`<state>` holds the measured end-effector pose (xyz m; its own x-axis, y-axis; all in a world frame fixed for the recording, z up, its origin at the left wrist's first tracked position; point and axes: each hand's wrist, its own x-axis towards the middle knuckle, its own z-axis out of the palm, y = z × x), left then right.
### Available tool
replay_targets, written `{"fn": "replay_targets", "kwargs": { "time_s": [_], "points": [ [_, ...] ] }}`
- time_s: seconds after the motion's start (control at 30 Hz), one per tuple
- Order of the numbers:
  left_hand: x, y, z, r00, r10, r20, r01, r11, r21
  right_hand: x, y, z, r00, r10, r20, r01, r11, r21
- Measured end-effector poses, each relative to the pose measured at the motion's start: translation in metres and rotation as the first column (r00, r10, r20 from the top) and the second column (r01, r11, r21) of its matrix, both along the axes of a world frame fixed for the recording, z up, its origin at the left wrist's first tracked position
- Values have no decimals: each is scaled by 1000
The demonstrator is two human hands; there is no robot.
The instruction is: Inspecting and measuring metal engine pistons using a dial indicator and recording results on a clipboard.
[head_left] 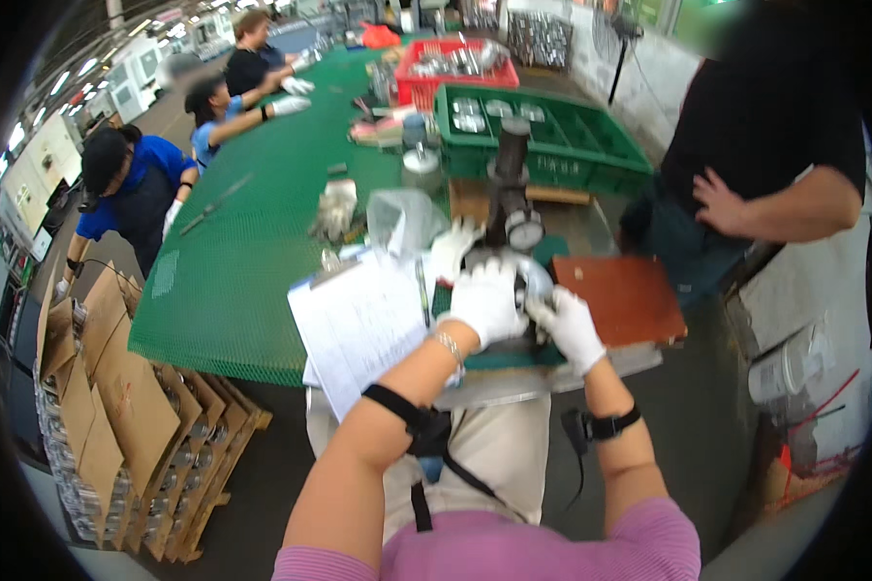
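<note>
**Gloved left hand (492,298) and right hand (570,327) meet at a round metal part (535,277)**

The part sits just right of the frame's centre, mostly covered by the gloves; only a shiny curved piece shows, and its full shape cannot be made out. The left hand's fingers bend over its left side, their tips hidden or blurred. The right hand's fingers are drawn together at its lower right edge; whether either hand truly grips it, I cannot tell.

Directly above stands a dark metal post (511,169) with a round dial (525,230), its face too blurred to read; the base is partly hidden behind the hands. A limp white glove (453,250) lies to the left, near a slim pen (423,289) on flat paper sheets (354,324), whose lower edge the left forearm partly covers. Beyond them is a crumpled, see-through plastic bag (404,221). To the right lies a smooth reddish-brown board (622,298).

Farther up, a green plastic crate (591,145) with divided compartments holds round metal pieces (469,116). The table (242,281) has a finely textured green cover. Stacked cardboard (131,387) at lower left partly hides shiny metal parts.
</note>
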<state>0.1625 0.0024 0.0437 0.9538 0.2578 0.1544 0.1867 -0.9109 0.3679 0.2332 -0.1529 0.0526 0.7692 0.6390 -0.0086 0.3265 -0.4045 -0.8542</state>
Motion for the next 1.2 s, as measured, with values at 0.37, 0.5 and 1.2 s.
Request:
{"fn": "replay_targets", "kwargs": {
  "time_s": [0.37,0.5,1.2],
  "points": [
    [-3,10,13,993,-114,-39,115,993,21,6,-9,-5,984,81,158,-67,994,-91],
    [-15,18,9,978,-175,110,160,978,134,-2,-16,2,962,203,185,-164,964,-208],
    [-40,10,-12,904,-161,397,112,983,142,17,11,-6,556,314,769,-165,949,-268]
  ]
}}
